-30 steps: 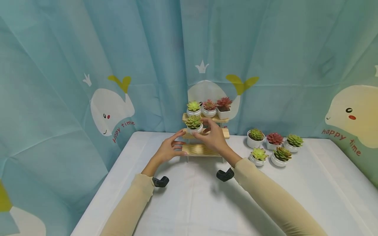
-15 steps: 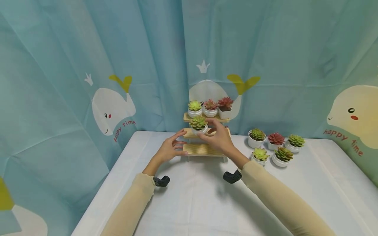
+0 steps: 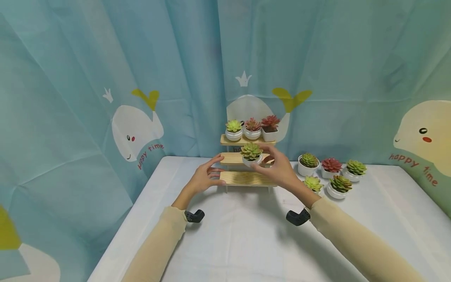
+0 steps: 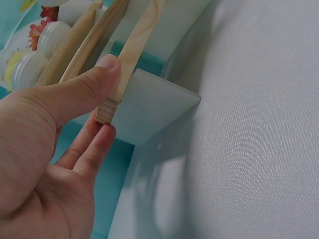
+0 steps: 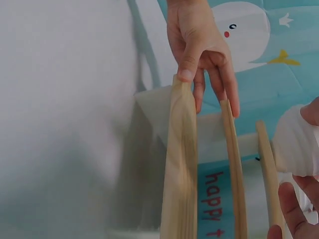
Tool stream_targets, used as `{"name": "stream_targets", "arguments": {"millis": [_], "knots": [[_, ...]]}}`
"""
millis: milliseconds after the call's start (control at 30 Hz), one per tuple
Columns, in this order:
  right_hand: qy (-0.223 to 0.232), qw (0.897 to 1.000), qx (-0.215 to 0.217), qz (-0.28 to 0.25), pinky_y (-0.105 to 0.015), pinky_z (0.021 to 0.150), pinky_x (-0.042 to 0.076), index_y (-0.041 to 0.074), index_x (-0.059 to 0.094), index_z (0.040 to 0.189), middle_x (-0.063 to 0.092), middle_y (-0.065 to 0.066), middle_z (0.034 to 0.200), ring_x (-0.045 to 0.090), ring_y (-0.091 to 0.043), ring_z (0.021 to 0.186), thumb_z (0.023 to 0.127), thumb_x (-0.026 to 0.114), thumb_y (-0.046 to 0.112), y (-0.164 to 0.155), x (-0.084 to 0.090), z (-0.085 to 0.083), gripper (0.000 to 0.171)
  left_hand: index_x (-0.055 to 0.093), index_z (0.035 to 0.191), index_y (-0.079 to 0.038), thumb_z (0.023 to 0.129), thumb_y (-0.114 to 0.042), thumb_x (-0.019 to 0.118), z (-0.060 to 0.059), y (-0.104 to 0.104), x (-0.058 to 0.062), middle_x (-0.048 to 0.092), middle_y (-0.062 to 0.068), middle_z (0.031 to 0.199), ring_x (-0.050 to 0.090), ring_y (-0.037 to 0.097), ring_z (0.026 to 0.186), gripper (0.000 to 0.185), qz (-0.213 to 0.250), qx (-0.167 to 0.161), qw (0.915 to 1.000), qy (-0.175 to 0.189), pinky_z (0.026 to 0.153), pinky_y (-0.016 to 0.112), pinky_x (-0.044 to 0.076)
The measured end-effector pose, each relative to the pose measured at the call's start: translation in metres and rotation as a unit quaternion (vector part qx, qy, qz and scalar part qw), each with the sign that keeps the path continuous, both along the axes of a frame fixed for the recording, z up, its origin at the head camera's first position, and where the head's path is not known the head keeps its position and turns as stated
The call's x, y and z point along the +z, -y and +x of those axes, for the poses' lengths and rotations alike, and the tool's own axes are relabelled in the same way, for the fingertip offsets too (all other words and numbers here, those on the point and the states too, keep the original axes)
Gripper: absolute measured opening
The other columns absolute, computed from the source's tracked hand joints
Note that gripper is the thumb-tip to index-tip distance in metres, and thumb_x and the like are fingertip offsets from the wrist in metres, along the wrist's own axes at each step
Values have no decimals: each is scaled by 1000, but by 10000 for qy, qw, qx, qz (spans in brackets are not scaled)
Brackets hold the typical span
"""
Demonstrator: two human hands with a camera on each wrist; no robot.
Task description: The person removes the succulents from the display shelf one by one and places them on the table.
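Observation:
In the head view, a three-tier wooden shelf stand [image 3: 246, 179] with pale side supports sits at the back of the table. My left hand [image 3: 204, 176] holds its left end; in the left wrist view, thumb and fingertips [image 4: 106, 130] pinch the end of the lowest board [image 4: 137, 45]. My right hand [image 3: 280, 169] grips the white pot of a green succulent [image 3: 251, 152] in front of the middle board. Whether that pot touches the board cannot be told. The right wrist view shows the white pot [image 5: 295, 142] between right-hand fingers, partly cut off.
On the top board stand three potted succulents: yellow-green [image 3: 233, 130], pinkish [image 3: 252, 128] and red [image 3: 270, 128]. Several more, including a red one [image 3: 331, 167] and a dark green one [image 3: 340, 186], stand on the table to the right. A whale-print curtain [image 3: 190, 78] hangs behind.
My right hand has carried the green succulent rightward, from the left end of the middle board to past its centre. The left hand has stayed at the stand's left end.

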State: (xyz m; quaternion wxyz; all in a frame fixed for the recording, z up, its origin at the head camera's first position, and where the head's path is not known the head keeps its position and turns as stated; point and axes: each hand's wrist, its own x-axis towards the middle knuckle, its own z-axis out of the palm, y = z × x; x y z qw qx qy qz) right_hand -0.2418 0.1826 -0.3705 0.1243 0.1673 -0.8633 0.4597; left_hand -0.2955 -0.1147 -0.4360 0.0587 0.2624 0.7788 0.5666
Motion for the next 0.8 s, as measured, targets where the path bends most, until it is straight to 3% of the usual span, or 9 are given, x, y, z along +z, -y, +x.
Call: {"name": "stream_targets", "arguments": {"millis": [267, 633, 800], "knots": [[98, 9997, -113, 197, -49, 87, 54, 15, 51, 146, 58, -15, 142, 65, -30, 101, 90, 81, 34, -29, -2, 12, 66, 42, 158, -16, 80, 4, 85, 2, 0, 1, 27, -5, 168, 58, 33, 131, 91, 47, -3, 10000, 67, 106, 42, 53], [105, 9978, -532, 387, -44, 81, 53, 8, 47, 149, 60, -19, 138, 64, -32, 101, 94, 78, 34, -82, 1, 32, 68, 43, 158, -16, 80, 3, 86, 1, -1, 3, 26, -6, 169, 58, 32, 130, 91, 9, 39, 10000, 82, 105, 40, 54], [125, 9958, -772, 465, -31, 82, 52, 10, 47, 149, 61, -17, 138, 62, -22, 100, 93, 78, 37, -104, 1, 41, 69, 43, 158, -16, 80, 3, 86, 3, 0, 3, 24, -4, 169, 57, 34, 131, 91, 61, 7, 9999, 110, 107, 45, 52]]}}
